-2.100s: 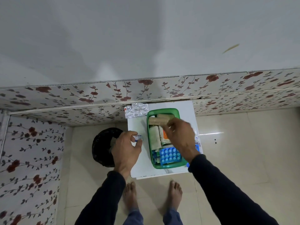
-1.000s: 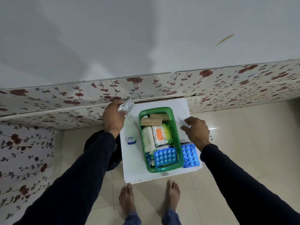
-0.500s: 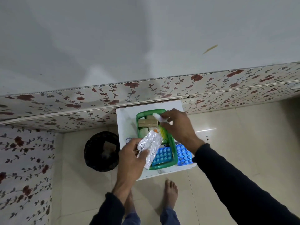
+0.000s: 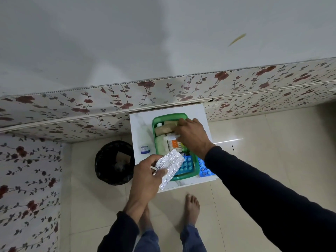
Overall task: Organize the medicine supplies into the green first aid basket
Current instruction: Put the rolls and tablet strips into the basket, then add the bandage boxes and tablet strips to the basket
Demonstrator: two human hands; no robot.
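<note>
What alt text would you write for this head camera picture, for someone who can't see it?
Seen from above, a person's right hand reaches into a green basket of medical supplies on a small white table, while the left hand holds silver foil pill strips over its near edge. A small blue-capped jar stands left of the basket.

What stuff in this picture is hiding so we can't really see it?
Head view, the only one:
- The right side of the green basket: covered by the right hand.
- The blue pill sheet inside it: partly behind the silver foil strips held in the left hand.
- The small jar: its label is too small to read.
- The black bin: what is inside is too dark to tell.
</note>
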